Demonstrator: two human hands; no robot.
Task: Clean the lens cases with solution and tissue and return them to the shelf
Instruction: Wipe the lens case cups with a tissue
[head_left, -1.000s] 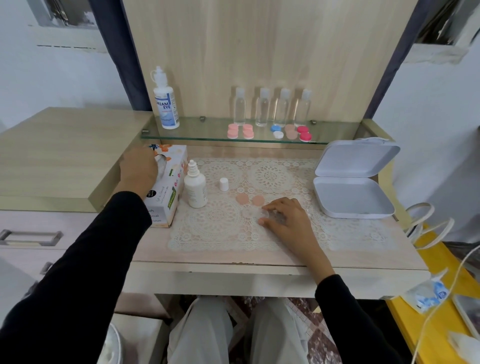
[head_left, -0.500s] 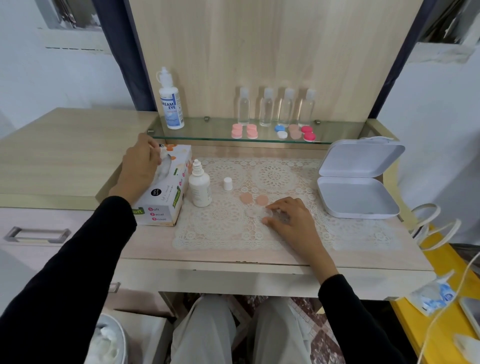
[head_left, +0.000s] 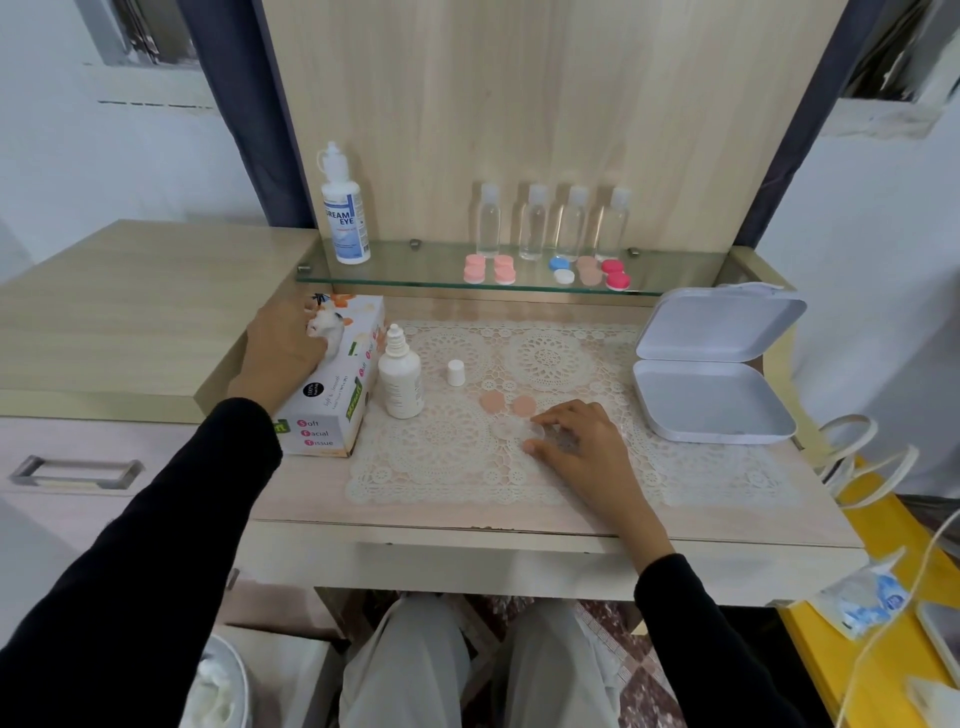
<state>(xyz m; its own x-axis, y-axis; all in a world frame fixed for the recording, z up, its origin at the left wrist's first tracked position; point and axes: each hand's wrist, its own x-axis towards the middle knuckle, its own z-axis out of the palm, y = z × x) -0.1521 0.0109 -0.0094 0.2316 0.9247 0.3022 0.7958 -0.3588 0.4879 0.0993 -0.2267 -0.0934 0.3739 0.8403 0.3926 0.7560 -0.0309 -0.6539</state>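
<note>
— Which step?
— Tissue-fetching: left grip (head_left: 283, 345) pinched a tissue (head_left: 324, 328) at the box (head_left: 332, 415); right grip (head_left: 576, 441) held the open case (head_left: 517, 430) on the table (head_left: 467, 514), 2 caps (head_left: 491, 401) beside.
— Next?
— Probably pulling the tissue free, then wiping the case.

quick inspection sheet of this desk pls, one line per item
surface: desk under a lace mat
job's things: clear lens case on the mat, two peach caps just behind it; uncapped solution bottle, its white cap standing apart; tissue box; five capped lens cases on the glass shelf
clutter: open white box at right; four clear bottles and a Dream Eye bottle on the shelf
hands: left hand pinches a tissue at the box; right hand holds the clear lens case
cables: white cables looped off the desk's right edge
surroundings: wooden back panel, drawer handle, bin holding white wads
</note>
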